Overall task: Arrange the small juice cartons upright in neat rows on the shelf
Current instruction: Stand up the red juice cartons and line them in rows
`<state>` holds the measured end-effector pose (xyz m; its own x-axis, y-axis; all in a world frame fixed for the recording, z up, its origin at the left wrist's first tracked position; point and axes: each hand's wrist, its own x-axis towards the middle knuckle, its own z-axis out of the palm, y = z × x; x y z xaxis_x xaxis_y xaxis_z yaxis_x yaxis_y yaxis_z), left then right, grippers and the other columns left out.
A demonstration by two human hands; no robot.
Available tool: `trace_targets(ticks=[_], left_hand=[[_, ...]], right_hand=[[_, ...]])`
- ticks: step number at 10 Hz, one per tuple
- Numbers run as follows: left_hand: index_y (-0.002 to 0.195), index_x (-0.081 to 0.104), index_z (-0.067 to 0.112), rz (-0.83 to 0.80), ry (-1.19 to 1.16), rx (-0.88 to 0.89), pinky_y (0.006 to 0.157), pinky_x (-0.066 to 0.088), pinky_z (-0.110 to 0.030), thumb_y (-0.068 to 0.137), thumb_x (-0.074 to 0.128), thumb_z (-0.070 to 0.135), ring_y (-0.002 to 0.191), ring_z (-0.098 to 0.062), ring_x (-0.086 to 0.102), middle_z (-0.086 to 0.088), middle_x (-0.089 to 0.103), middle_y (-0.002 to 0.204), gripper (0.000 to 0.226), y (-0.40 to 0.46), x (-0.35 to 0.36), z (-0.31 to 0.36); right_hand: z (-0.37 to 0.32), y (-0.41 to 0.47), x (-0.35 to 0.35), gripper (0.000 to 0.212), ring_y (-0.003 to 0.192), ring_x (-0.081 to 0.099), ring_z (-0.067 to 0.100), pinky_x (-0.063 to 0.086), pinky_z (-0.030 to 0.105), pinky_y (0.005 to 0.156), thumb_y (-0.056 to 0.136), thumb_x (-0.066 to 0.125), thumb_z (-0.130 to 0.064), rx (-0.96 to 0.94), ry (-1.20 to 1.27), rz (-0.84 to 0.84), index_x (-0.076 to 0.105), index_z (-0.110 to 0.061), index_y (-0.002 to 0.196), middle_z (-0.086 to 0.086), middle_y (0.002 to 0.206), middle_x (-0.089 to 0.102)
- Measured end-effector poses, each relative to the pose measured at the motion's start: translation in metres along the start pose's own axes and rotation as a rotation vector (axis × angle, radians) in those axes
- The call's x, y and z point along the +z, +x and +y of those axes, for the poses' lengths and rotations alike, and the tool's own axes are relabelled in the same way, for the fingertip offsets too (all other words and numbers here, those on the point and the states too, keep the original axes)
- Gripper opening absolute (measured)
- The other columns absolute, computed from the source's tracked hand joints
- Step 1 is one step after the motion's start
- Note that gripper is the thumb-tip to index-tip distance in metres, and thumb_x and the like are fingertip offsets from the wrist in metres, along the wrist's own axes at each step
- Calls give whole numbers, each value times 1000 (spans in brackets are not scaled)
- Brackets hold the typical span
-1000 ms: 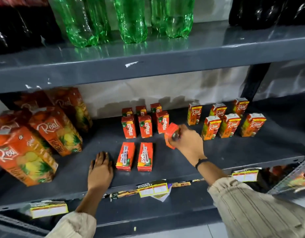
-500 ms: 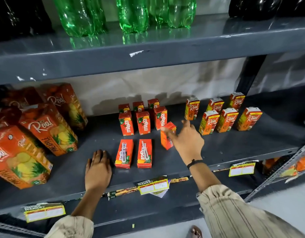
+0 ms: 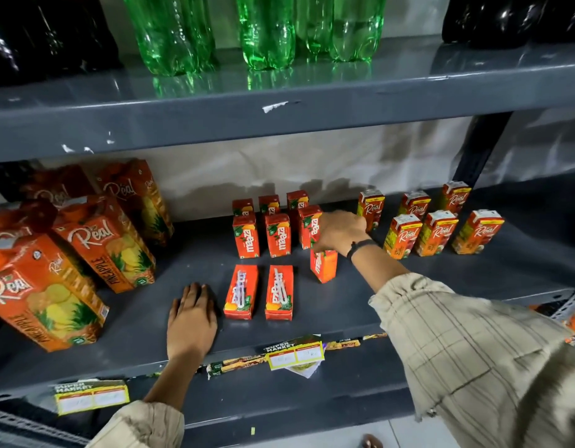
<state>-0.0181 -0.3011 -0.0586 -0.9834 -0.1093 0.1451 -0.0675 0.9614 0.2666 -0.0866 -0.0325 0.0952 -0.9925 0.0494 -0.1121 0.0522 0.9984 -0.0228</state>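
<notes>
Small orange Maaza cartons stand upright on the grey shelf (image 3: 354, 302) in two rows of three, the back row (image 3: 269, 203) behind the second row (image 3: 278, 235). In front of them, one more Maaza carton (image 3: 324, 266) stands upright and slightly turned. My right hand (image 3: 341, 231) is curled over its top, gripping it. Two Maaza cartons (image 3: 241, 292) (image 3: 279, 293) lie flat side by side near the shelf's front. My left hand (image 3: 192, 318) rests palm down on the shelf just left of them, holding nothing.
Several small Real cartons (image 3: 436, 232) stand in two rows at the right. Large Real pineapple cartons (image 3: 105, 244) lean at the left. Green bottles (image 3: 266, 30) and dark bottles (image 3: 506, 17) stand on the shelf above. Price tags (image 3: 294, 355) hang on the front edge.
My right hand set the carried carton upright in front of the second row, opened briefly, and now closes over its top. My left hand has stayed flat on the shelf.
</notes>
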Motion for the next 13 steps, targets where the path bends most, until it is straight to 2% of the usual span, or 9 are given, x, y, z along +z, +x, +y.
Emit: trace_targets(ticks=[2,3,4,5,7,9,10,12,13], left_hand=[[137,34,11,3,-7,-8,117,18,-43,92,36,20,141,-26,23,-13,32,150,45,-1,0,0],[137,34,10,4,-7,-5,117,19,-44,92,37,20,141,-27,23,-13,32,149,45,-1,-1,0],[136,36,9,10,-16,-8,117,19,-44,92,37,19,141,-27,24,-14,34,149,45,-1,-1,1],[137,35,10,9,-24,-17,118,18,-43,93,36,20,141,-26,23,-13,33,149,45,-2,-1,2],[136,36,9,15,-36,-13,117,19,-44,93,37,19,140,-27,25,-14,34,148,44,-2,-2,3],[136,37,10,14,-33,-14,117,20,-44,93,38,20,140,-27,26,-14,35,148,43,-3,-2,3],[136,37,10,17,-32,-18,117,20,-43,93,38,20,140,-27,25,-13,35,148,44,-2,-2,1],[135,37,10,21,-16,-14,116,22,-44,92,39,20,139,-27,27,-13,36,147,44,-3,-2,2],[136,36,10,17,-22,-15,117,20,-43,93,38,20,140,-27,26,-13,36,148,45,-3,-2,2]], right_hand=[[23,12,-12,44,109,60,23,53,36,90,73,76,-10,-338,33,-123,62,-13,114,6,119,65],[26,12,-11,48,111,60,23,52,38,91,74,77,-16,-389,-13,-122,60,-15,119,6,121,65],[25,1,-14,60,118,55,24,50,39,93,71,79,-31,-443,-91,38,55,-22,126,3,127,61],[6,-21,-6,51,122,50,22,46,43,98,78,71,-13,-626,-111,298,55,-23,125,1,129,59],[-31,-49,63,40,117,52,28,48,44,88,82,59,1,-1038,-231,217,61,-17,117,6,122,63],[-29,-47,85,39,109,58,29,52,41,77,77,61,2,-1066,-209,249,61,-15,113,6,115,66],[-31,-47,80,47,98,64,27,54,35,64,65,71,2,-933,-138,370,61,-15,108,6,106,70],[-35,-49,61,55,93,68,25,55,33,74,73,74,-39,-277,591,316,51,-14,115,6,104,70],[-40,-53,69,57,97,67,28,55,35,76,73,74,-40,-168,653,296,50,-12,116,9,107,70]])
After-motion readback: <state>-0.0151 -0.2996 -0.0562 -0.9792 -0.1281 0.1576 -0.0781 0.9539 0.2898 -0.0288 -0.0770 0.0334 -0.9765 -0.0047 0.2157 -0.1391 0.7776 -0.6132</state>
